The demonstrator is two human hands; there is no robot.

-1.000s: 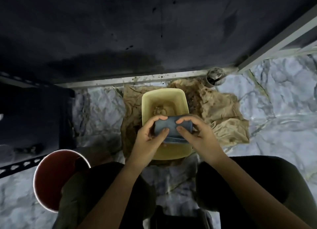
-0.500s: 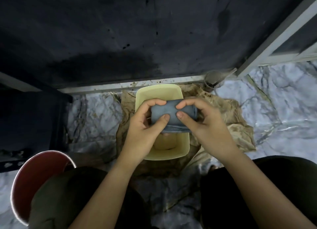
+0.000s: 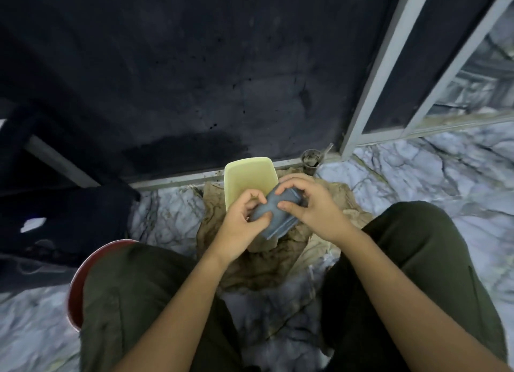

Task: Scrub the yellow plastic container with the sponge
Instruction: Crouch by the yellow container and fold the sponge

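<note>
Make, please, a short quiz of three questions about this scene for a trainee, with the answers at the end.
1. True or false: the sponge is held by both hands.
2. What lies directly under the yellow container? A) a brown cloth B) a metal tray C) bare marble floor
3. Fill in: the red bowl sits on the person's ___ side.

Key
1. True: the left hand and the right hand both pinch the grey-blue sponge above the container.
2. A: the brown cloth is spread on the marble floor.
3. Left, partly hidden by the knee.
</note>
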